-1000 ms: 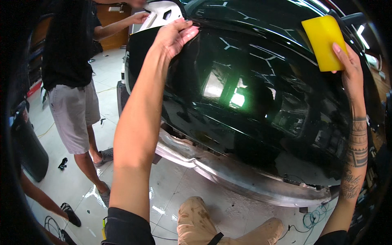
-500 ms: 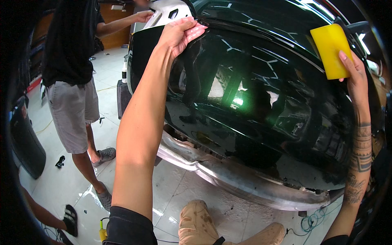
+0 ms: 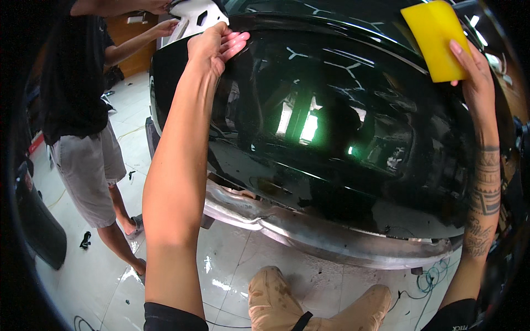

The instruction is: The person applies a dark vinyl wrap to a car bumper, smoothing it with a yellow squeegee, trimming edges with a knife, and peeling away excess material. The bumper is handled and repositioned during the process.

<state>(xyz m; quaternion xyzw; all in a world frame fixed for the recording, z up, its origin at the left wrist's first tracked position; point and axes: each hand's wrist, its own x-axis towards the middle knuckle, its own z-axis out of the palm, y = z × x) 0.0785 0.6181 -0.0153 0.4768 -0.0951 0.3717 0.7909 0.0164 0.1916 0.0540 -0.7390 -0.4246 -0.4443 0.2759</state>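
Note:
My left hand is closed at the upper left edge of a glossy dark green car panel, its fingers curled; what they pinch, possibly clear film, I cannot make out. Just behind it is a white perforated part. My right hand grips a flat yellow squeegee, held up over the panel's upper right, with thumb on its face. Bright lights and windows reflect in the wet-looking paint.
A co-worker in a black shirt and grey shorts stands at left, hands near the white part. A dark bin-like object stands behind. A bare metal bumper beam runs below the panel. Cables lie on the tiled floor.
The squeegee in my right hand has gone down slightly, then risen. My left hand appears shifted leftward as the view moves. The second person's legs at lower left have left the picture.

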